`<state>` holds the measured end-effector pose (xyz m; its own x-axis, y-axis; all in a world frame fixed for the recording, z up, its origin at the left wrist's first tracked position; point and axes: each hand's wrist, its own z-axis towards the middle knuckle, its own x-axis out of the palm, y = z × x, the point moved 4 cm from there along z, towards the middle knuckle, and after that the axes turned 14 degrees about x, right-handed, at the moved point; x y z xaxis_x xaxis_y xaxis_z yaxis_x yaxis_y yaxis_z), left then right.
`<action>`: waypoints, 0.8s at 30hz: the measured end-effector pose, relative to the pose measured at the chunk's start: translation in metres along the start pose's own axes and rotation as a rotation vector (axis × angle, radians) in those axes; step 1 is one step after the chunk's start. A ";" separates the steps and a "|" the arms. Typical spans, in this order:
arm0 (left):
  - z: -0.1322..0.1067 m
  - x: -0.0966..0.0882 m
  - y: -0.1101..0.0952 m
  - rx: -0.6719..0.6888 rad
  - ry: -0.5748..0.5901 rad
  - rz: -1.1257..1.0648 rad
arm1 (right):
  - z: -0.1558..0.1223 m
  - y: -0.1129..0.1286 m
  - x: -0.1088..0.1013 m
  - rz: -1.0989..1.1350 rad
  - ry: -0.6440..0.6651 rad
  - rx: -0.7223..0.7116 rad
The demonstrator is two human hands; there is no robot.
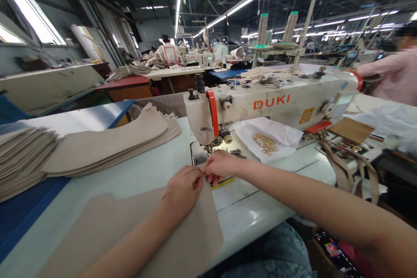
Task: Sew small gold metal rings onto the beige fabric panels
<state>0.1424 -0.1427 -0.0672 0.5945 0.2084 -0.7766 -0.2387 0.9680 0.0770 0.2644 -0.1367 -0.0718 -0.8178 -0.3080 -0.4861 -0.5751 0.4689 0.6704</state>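
A beige fabric panel [192, 234] lies across the front of the pale sewing table [137, 169]. On its far corner my left hand [184, 189] is closed, pinching the edge of the material. Right beside it, my right hand [220, 166] is closed at the same corner, fingertips nearly meeting the left ones; what lies between them is too small to make out. Both hands are just in front of the needle area of a white sewing machine [273, 106] marked DUKI. The machine's lamp lights the spot behind my right hand.
Stacked beige panels [110, 143] lie at the left, beside another pile [22, 156]. Gold metal rings [264, 143] rest on a white sheet [286, 137] by the machine. Beige straps [342, 169] hang at the right. A phone [335, 252] sits below. Another person [391, 71] is at far right.
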 end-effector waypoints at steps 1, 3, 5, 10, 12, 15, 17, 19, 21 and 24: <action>0.000 0.000 0.000 -0.001 0.010 -0.003 | -0.001 -0.001 -0.001 -0.031 -0.028 -0.029; 0.000 0.000 0.001 -0.008 0.025 -0.009 | -0.007 -0.006 -0.004 -0.098 -0.126 -0.112; 0.000 0.000 0.002 -0.020 0.026 -0.014 | -0.018 -0.016 -0.008 -0.164 -0.248 -0.209; -0.002 0.002 0.003 -0.030 0.014 -0.038 | -0.058 -0.038 0.004 -0.704 -0.398 -0.759; -0.002 0.003 0.004 -0.026 0.009 -0.044 | -0.068 -0.043 0.012 -0.915 -0.458 -0.960; -0.003 0.003 0.004 -0.019 0.011 -0.053 | -0.065 -0.041 0.016 -0.964 -0.553 -1.009; -0.004 0.003 0.005 -0.011 0.007 -0.060 | -0.059 -0.038 0.019 -0.940 -0.598 -1.015; -0.004 0.002 0.005 -0.006 0.011 -0.066 | -0.056 -0.034 0.021 -0.912 -0.631 -1.035; -0.004 0.002 0.005 -0.006 0.027 -0.070 | -0.055 -0.032 0.024 -0.895 -0.660 -1.063; -0.003 0.003 0.005 -0.003 0.046 -0.057 | -0.054 -0.032 0.028 -0.887 -0.635 -1.081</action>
<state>0.1404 -0.1378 -0.0710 0.5715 0.1459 -0.8076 -0.2074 0.9778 0.0299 0.2586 -0.2050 -0.0765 -0.2315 0.3699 -0.8998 -0.8271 -0.5617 -0.0181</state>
